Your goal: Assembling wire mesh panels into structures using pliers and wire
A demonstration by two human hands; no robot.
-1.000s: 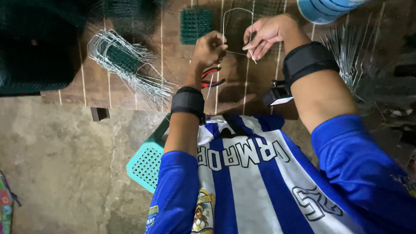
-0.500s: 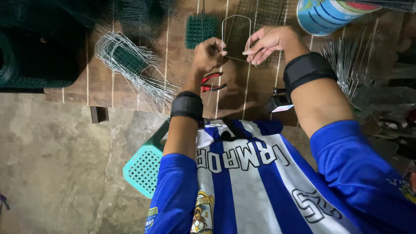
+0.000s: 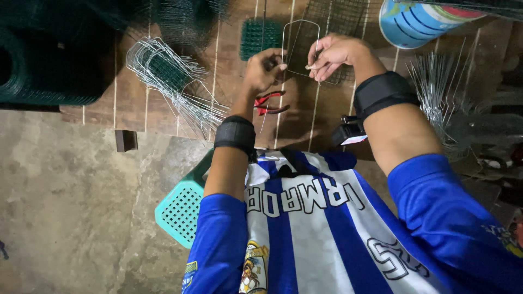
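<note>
Both my hands hold a thin bent wire loop (image 3: pixel 300 23), shaped like a rounded frame, over the wooden workbench (image 3: pixel 229 109). My left hand (image 3: pixel 263 71) grips its left leg and my right hand (image 3: pixel 333 54) pinches its right leg near the bottom. Red-handled pliers (image 3: pixel 269 103) lie on the bench just below my left hand. Each wrist carries a black band.
A bundle of bent silver wires (image 3: pixel 169 76) lies left on the bench. Rolls of green wire mesh (image 3: pixel 49 60) stand far left, a small green mesh piece (image 3: pixel 259 35) behind the hands. A blue bucket (image 3: pixel 417 22) sits top right, loose wires (image 3: pixel 436 81) right, a teal stool (image 3: pixel 182 209) below.
Both hands have stayed on the wire loop with little shift. My view has tilted slightly, so the bench and hands sit a bit lower and leftward.
</note>
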